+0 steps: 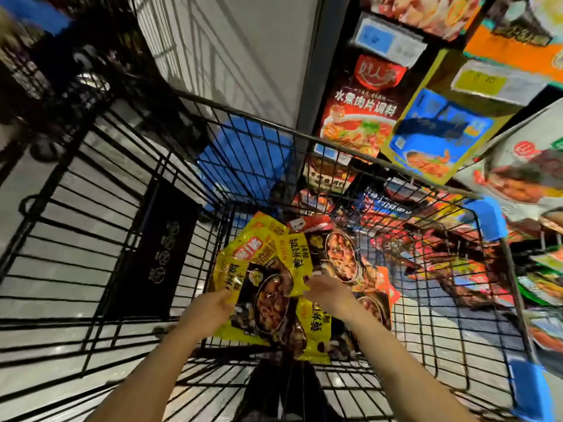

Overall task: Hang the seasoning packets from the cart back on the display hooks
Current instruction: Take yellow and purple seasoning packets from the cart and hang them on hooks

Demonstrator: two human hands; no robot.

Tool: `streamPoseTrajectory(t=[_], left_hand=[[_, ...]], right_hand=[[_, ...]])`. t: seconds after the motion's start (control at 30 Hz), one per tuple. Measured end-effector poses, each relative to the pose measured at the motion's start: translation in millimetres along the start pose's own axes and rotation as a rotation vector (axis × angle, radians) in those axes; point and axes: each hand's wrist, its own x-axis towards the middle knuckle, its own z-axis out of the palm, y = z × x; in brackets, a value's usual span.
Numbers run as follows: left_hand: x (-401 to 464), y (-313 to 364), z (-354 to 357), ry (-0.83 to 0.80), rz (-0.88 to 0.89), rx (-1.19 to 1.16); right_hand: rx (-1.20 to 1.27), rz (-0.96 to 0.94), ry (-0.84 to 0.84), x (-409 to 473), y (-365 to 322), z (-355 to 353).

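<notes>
Down inside the wire cart (405, 269), both hands are at the pile of yellow seasoning packets (265, 287). The left hand (210, 309) has its fingers curled on the lower left edge of one packet, gripping it. The right hand (327, 292) reaches to the packets from the other side, its fingers bent onto the edge of a yellow packet near the middle of the pile; it looks like a pinch, though blur hides the fingertips. Several more packets lie overlapping beneath and beside these, with orange and red ones towards the right of the basket.

By my judgement the step in hand is the pick-up: gathering packets out of the cart before any hanging is done. The next move calls for lifting the held packets clear of the basket walls, turning them so the punched top faces up, and carrying them right to the display rack (359, 114), where hung packets already crowd the hooks and a free one must be found.
</notes>
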Motion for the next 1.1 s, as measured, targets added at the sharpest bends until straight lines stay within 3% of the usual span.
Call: streamPoseTrajectory(t=[0.13,0.33,0.47,0.6,0.7,0.87,1.03,1.1], left_hand=[[31,5,21,-0.015,-0.052,0.051],[102,42,76,0.167,-0.166,0.007],[135,43,131,0.067,-0.242,0.072],[145,36,151,0.073,-0.244,0.105],[146,33,149,0.065,-0.228,0.055],[145,35,151,0.075,-0.167,-0.016],[145,44,153,0.058,-0.024,0.158],[148,50,153,0.053,0.064,0.225]], right_hand=[[-0.021,0.044,-0.014,29,28,14],[-0.459,-0.082,0.162,102,76,17],[-0.795,-0.170,0.155,152,99,9],[-0.980,-0.193,0.042,174,113,12],[-1.127,-0.283,0.121,175,120,18],[-1.063,-0.465,0.241,170,133,18],[-0.875,-0.742,0.596,153,114,-1],[-0.827,-0.727,0.686,140,104,-14]])
